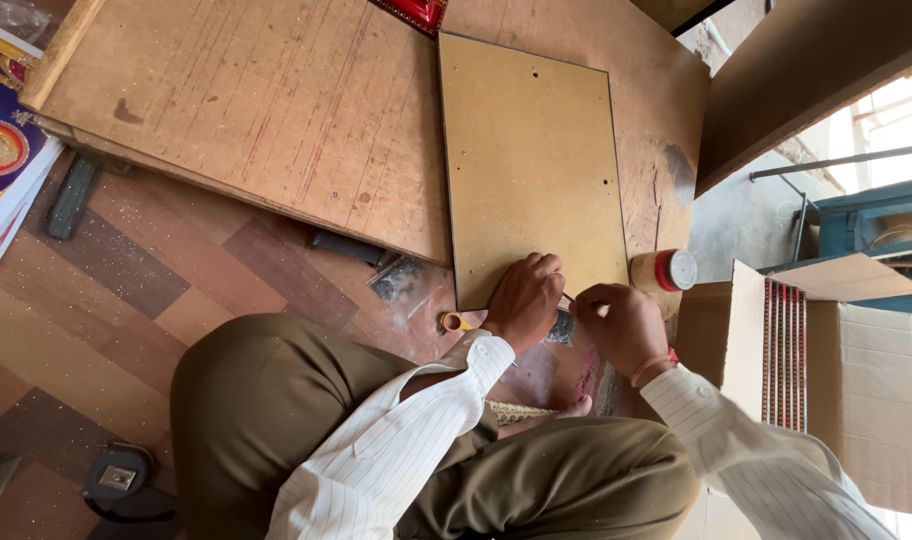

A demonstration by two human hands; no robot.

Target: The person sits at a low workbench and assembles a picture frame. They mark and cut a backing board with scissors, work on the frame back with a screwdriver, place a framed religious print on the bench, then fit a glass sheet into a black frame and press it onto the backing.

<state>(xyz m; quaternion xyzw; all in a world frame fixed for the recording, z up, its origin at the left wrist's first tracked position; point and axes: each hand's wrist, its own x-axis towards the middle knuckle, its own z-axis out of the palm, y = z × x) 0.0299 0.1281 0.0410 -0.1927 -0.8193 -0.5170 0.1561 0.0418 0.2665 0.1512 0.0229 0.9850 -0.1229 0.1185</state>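
From the head camera, your left hand (523, 300) presses its curled fingers on the near edge of the tan backing board (531, 165), which lies flat on the wooden surface (276, 110) just beyond both hands. Your right hand (624, 325) sits just beside it, closed around a small dark thing (562, 326) between the two hands. A red-capped jar (664, 270) stands right of the board; a cardboard box (856, 400) lies further right.
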